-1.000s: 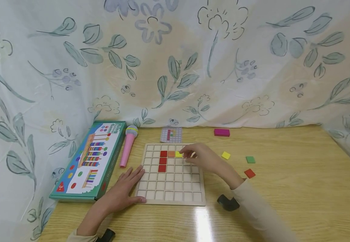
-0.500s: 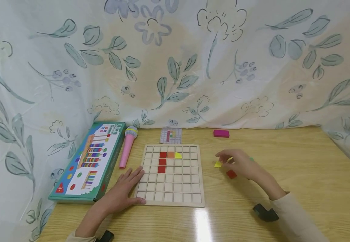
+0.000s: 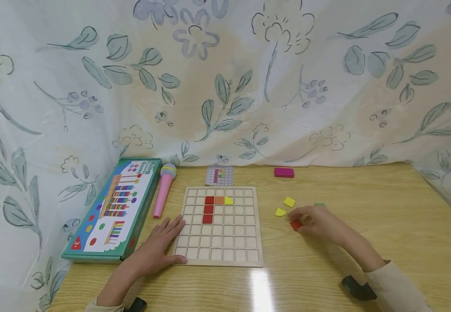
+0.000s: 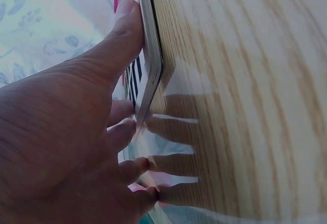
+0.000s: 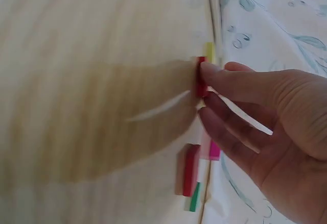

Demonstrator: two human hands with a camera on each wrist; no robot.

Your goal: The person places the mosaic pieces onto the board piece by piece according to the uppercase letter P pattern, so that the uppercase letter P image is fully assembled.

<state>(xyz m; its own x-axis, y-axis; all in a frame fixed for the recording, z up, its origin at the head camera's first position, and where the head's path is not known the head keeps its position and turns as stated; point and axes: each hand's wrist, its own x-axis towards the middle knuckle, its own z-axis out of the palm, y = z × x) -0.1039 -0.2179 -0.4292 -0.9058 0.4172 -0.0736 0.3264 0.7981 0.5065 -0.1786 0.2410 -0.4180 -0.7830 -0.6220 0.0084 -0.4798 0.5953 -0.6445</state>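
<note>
Head view: a wooden grid board [image 3: 219, 255] lies on the surface [image 3: 365, 260], and only a small part of it is filled. Three red tiles [image 3: 209, 209] run down one column, with an orange tile [image 3: 219, 200] and a yellow piece [image 3: 228, 200] beside the top one; every other cell is bare, so by my reading most of the filling is left to do. The left hand [image 3: 159, 249] lies flat with straight fingers on the board's near left corner. The right hand [image 3: 319, 222] is off to the right of the board, its fingertips pinching a red tile [image 3: 295, 225] that sits on the surface. Near it lie a yellow tile [image 3: 289, 202] and a yellow wedge [image 3: 280, 212], not yet placed. A small pattern card [image 3: 219, 175] and a pink block [image 3: 284, 172] lie beyond the board; a pink toy microphone [image 3: 164, 190] and a game box [image 3: 112, 210] lie to its left.

Left wrist view: the left hand [image 4: 76, 132] lies spread, the thumb along the board [image 4: 152, 66] edge, holding nothing.

Right wrist view: the right hand [image 5: 265, 127] has thumb and forefinger closed on the red tile [image 5: 201, 76], which touches the surface [image 5: 102, 81]. Whether it is lifted at all I cannot tell.
</note>
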